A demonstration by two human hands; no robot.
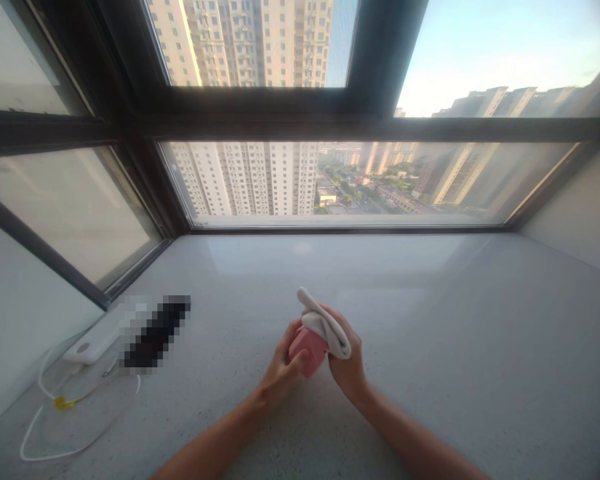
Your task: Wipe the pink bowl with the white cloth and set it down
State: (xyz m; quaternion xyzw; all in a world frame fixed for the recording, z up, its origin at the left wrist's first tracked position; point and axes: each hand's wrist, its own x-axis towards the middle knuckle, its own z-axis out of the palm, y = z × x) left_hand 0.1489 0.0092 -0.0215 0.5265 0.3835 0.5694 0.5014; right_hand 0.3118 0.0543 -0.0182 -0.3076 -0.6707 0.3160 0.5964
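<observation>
Left hand [280,370]: the pink item [307,350] is gripped from the left side, with the fingers closed round it.
Right hand [347,367]: the white cloth [325,323] is held with the fingers closed over it, and it is pressed against the top of the pink item.
Pink item: it is held between both hands, just above the window ledge [430,320] and near its front edge. Whether it is soft or hard cannot be told.
White cloth: it is draped across the pink item's upper side, with one end sticking up and to the left.
Progress: only the top is seen to be covered. The lower face of the pink item is left bare, so the work is judged to be partway.
Elsewhere on the ledge: a white power bank [93,340], a white cable [45,453] and a blurred dark object [155,333] are seen well apart to the left.
Background: tall buildings are seen through the window [330,180].
</observation>
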